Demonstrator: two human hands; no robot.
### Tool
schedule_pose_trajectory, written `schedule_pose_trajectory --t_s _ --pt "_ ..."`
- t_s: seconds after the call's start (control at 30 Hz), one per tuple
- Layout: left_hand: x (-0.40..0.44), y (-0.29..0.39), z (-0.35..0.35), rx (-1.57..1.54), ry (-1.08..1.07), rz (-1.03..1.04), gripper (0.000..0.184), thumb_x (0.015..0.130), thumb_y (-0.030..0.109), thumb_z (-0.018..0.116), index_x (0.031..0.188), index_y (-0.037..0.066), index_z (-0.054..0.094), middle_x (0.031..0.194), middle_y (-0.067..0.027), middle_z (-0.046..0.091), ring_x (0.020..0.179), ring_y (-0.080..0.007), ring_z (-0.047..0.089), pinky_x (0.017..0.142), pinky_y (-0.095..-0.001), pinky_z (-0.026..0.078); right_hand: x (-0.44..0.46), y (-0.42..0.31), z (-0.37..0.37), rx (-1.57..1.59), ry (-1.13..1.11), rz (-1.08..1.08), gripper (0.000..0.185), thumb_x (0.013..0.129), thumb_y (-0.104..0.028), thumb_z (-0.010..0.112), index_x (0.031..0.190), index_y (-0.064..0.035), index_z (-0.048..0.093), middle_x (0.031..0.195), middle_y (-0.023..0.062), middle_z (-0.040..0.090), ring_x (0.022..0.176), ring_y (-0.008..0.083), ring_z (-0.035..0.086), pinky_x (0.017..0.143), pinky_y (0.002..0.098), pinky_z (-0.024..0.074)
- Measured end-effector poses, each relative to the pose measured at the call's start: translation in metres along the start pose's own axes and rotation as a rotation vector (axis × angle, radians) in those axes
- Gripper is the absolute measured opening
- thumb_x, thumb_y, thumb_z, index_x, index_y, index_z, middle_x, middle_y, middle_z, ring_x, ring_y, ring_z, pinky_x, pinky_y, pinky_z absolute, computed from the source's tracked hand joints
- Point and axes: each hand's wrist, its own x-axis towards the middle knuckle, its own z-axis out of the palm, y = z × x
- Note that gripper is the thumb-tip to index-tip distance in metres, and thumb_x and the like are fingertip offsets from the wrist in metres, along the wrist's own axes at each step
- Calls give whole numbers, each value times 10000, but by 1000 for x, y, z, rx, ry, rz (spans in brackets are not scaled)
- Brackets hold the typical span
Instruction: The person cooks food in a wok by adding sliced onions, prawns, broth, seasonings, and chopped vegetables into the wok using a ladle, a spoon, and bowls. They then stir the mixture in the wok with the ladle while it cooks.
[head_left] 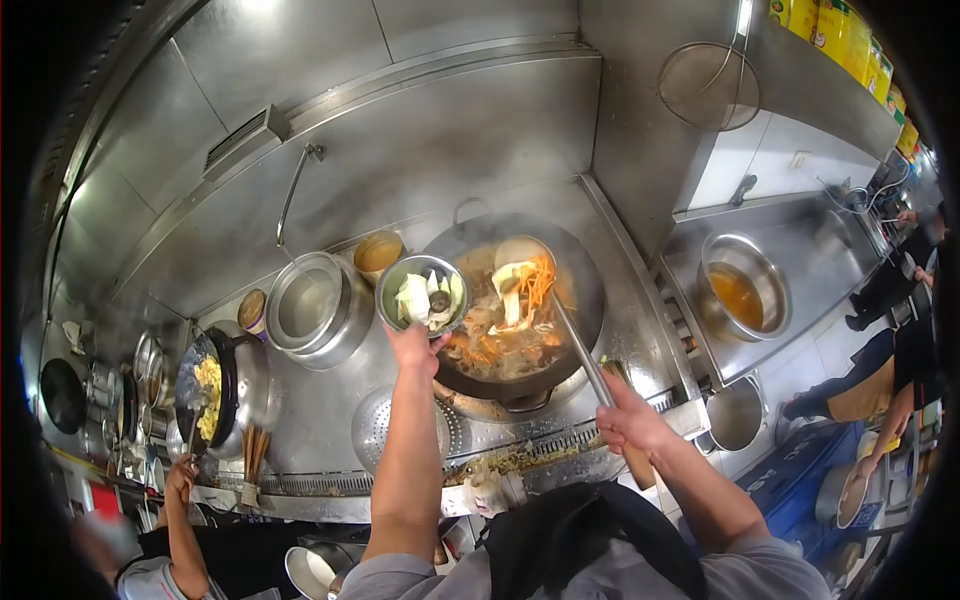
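My left hand (413,347) holds a small metal bowl (387,275) by its lower side, tilted over the left edge of a large black wok (588,285). Cut pale-green vegetables (411,298) and a few darker pieces lie in the bowl. Closed around the wooden end of a long-handled ladle (579,343) is my right hand (632,415). The ladle's head is over the middle of the wok, loaded with orange shreds (541,281) and pale yellowish pieces. Below it, brownish broth with sliced food (500,355) steams in the wok.
Left of the wok stand a steel pot (345,340) under a tap (290,200) and a tub of orange-brown liquid (378,251). A perforated strainer (370,425) lies in front. A co-worker's hand (180,478) works at another wok (225,370). A steel basin (775,275) sits right.
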Motion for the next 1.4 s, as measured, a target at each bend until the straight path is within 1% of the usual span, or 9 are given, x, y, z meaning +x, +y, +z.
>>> schedule_pose_trajectory --t_s 0.07,0.23,0.37,0.5,0.73,0.83,0.93,1.13,1.4 --pt "-4 3 -5 -9 -7 48 671 873 -97 436 1424 264 311 1380 -99 499 1036 -279 661 579 -392 610 5 2 1 -22 6 -26 733 1014 -85 524 1616 -309 173 781 3 442 488 62 396 429 247 388" --pt "-6 -4 -18 -28 51 5 640 878 -65 463 1423 253 354 1371 -82 513 1075 -284 635 704 -434 582 -6 1 -30 386 -216 20 784 999 -71 525 1630 -303 122 716 -8 438 495 73 407 448 255 400" --pt "-19 -17 -28 -7 35 -25 610 885 -39 483 1418 242 384 1364 -75 523 1093 -280 621 745 -443 564 6 -1 -14 -199 7 -54 792 996 -64 521 1635 -298 116 692 -17 411 475 75 387 445 263 398" --pt "-35 -8 -38 -46 16 40 591 885 -24 505 1416 216 404 1301 -79 581 1006 -275 659 696 -389 575 15 5 -24 160 -296 -11 807 995 -35 516 1640 -274 94 709 4 453 509 95 430 469 297 441" --pt "-32 2 -69 -43 99 16 528 869 -25 521 1368 139 464 1221 -116 633 934 -265 695 619 -329 594 53 15 -6 161 -261 -29 792 1008 -56 514 1640 -270 87 761 17 487 535 90 444 484 291 442" --pt "-27 -8 -86 -40 67 -14 518 865 -26 514 1357 133 480 1208 -119 639 923 -256 702 591 -321 595 60 10 -6 64 -204 -46 786 1006 -52 497 1642 -259 84 784 24 509 545 107 473 498 306 465" --pt "-34 -11 -83 -27 89 -7 547 866 -23 510 1386 134 454 1215 -125 637 939 -265 702 609 -342 604 67 21 -7 -756 154 -272 788 1008 -63 504 1643 -256 80 752 18 508 541 115 490 495 310 475" --pt "-36 -4 -36 168 -78 193 866 862 -89 421 1596 245 105 1464 -189 440 1043 -334 669 572 -379 635 7 -1 14 -353 -1 -85 844 981 4 507 1647 -247 53 702 9 476 523 113 473 475 303 459" --pt "-13 -46 40 270 -14 186 894 827 -140 436 1609 207 180 1507 -189 371 1133 -356 616 536 -398 656 -12 10 23 185 -188 43 768 1033 -65 487 1636 -318 84 767 9 423 531 81 407 492 271 421"
